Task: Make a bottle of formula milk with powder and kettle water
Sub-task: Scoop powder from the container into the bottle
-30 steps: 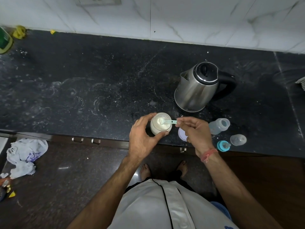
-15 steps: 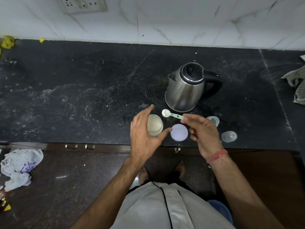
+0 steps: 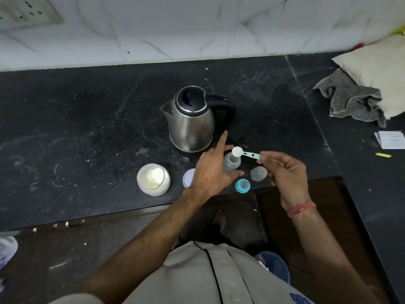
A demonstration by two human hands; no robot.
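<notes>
Your right hand [image 3: 285, 170] is pinching the handle of the little teal scoop [image 3: 246, 153], and the white bowl of it, heaped with powder, sits right over the mouth of the baby bottle [image 3: 231, 164]. That bottle stands just in front of the kettle [image 3: 191, 119], on the side of its black handle. Your left hand [image 3: 213, 170] has its fingers spread and straight, thumb and fingers on either side of the bottle; can't tell if they actually touch it. The open powder jar [image 3: 153, 178] is in front of the kettle too, off toward its spout side, and its pale lilac lid [image 3: 189, 177] lies flat between jar and bottle, half under your left hand. In front of the bottle, near the counter [image 3: 87, 128] edge, there's the blue teat ring [image 3: 242, 185] and the clear cap [image 3: 258, 173] beside it. A grey striped cloth [image 3: 350, 102] is bunched up well off past the kettle's handle side.
</notes>
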